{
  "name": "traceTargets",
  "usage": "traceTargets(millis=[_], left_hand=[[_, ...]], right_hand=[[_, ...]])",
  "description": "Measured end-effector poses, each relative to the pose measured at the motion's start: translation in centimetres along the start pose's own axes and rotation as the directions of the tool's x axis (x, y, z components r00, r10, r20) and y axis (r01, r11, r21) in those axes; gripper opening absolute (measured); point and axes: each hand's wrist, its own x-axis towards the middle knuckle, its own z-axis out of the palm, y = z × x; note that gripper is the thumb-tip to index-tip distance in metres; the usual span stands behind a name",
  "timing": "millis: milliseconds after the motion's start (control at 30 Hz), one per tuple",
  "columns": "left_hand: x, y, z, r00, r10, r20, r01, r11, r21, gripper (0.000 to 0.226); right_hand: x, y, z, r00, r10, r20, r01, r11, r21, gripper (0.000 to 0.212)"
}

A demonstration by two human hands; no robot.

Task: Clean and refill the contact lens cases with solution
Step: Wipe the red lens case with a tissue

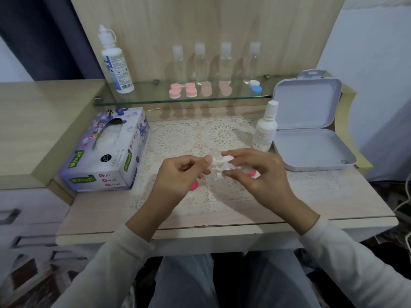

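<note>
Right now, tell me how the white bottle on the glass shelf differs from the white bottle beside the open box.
The shelf bottle is plainly bigger than the desk bottle. The shelf bottle's label carries blue print; the desk bottle's looks mostly white. The shelf bottle stands on the glass shelf, the desk bottle on the lace mat. Both stand upright, capped.

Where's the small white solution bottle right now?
Head view, right of centre: the small white bottle stands upright at the lace mat's right edge, just left of the open white box and beyond the right hand.
</note>
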Motion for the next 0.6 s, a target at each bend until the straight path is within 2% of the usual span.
traceTargets(millis=[100,200,300,367,500,600], left_hand=[[-0.6,-0.3,0.6,1.0,-0.007,0.014,0.009,0.992,-0.126,0.042],[-1.1,-1.0,1.8,0.996,-0.056,-0.071,0.041,0.98,-0.194,0.047],[-1.2,-1.5,2.7,0.976,-0.084,-0.199,0.04,0.975,-0.217,0.038],[-1.3,-1.6,3.1,0.97,-0.066,-0.234,0.019,0.98,-0.198,0.027],[-1.4,-1.9,2.9,0.973,-0.037,-0.229,-0.018,0.972,-0.235,0.012],[-1.2,-2.5,2.0,0.984,-0.018,-0.175,-0.028,0.967,-0.254,0.009]], right_hand=[[-0.3,-0.2,0.6,0.975,0.208,-0.08,-0.196,0.972,0.132,0.019],[-0.8,-0.6,1.3,0.925,0.36,-0.12,-0.325,0.915,0.239,0.012],[-1.2,-0.7,2.0,0.9,0.413,-0.141,-0.366,0.89,0.27,0.014],[-1.4,-0.7,2.3,0.881,0.457,-0.126,-0.41,0.867,0.283,0.018],[-1.7,-0.9,2.3,0.878,0.476,-0.058,-0.433,0.84,0.327,0.01],[-1.6,-0.7,2.0,0.861,0.507,-0.038,-0.461,0.811,0.361,0.014]])
